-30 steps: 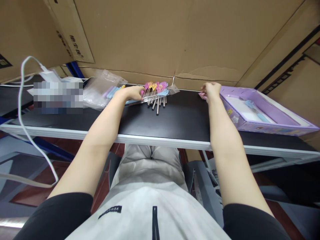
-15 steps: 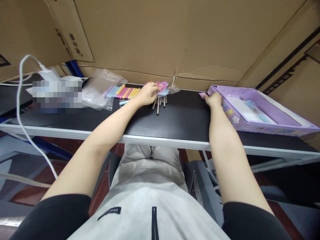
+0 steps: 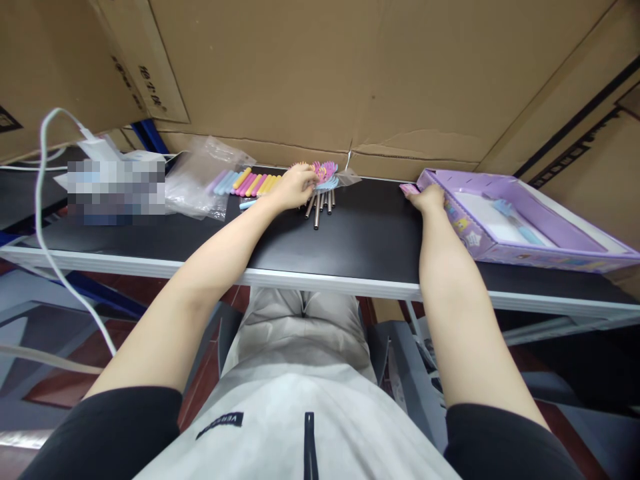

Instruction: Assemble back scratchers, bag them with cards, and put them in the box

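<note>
My left hand (image 3: 296, 187) is at the pile of pink, blue and yellow claw-shaped heads (image 3: 326, 173), fingers curled and pinched together. What lies between its fingertips is hidden. Several metal rods (image 3: 317, 212) point from the pile toward me. Left of that hand, pink, yellow, blue and purple handles (image 3: 253, 184) lie in a row, and a single blue handle (image 3: 247, 205) lies in front of them. My right hand (image 3: 429, 199) is closed on a small pink flat piece (image 3: 409, 189), beside the left wall of the purple box (image 3: 475, 247); most of its fingers are hidden.
Inside the box lies a blue claw-headed stick (image 3: 515, 220). Clear plastic bags (image 3: 200, 180) lie on the black tabletop (image 3: 360, 247) at left. Farther left, a white cable (image 3: 43, 220) hangs over the front edge. Cardboard walls (image 3: 310, 80) stand behind.
Both hands stay almost where they were. The small pink piece at my right hand has shifted slightly and shows a little more of its face.
</note>
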{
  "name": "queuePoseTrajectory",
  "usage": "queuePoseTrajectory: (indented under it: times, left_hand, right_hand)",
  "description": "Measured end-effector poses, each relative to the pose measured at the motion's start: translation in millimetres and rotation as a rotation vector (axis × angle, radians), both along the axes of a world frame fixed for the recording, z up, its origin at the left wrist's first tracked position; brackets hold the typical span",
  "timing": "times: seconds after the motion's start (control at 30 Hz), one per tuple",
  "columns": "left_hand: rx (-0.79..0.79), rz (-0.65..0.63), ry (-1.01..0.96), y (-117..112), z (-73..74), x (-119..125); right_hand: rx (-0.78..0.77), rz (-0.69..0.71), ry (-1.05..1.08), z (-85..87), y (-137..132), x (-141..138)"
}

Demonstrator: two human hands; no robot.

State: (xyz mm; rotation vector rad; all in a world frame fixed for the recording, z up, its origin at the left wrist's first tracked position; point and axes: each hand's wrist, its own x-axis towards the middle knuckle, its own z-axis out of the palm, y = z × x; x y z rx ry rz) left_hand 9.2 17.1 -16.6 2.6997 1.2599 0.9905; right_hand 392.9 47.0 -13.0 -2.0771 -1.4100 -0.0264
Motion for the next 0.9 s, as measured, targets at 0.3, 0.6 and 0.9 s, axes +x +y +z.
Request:
queuePoseTrajectory:
  times: [0.3,0.6,0.9]
  left_hand:
    - [0.012,-0.005,-0.002,-1.1,0.1,0.1]
    - [0.027,-0.008,0.000,-2.3,0.3,-0.4]
    - [0.017,0.011,-0.010,-5.8,2.2,2.4]
  right_hand:
    - [-0.008,-0.128,0.081,4.8,-2.7,-4.4]
    - [0.114,0.031,0.081,16.3,-3.6,-23.4]
    - [0.229,0.533,-0.022,13.8,5.1,-94.8]
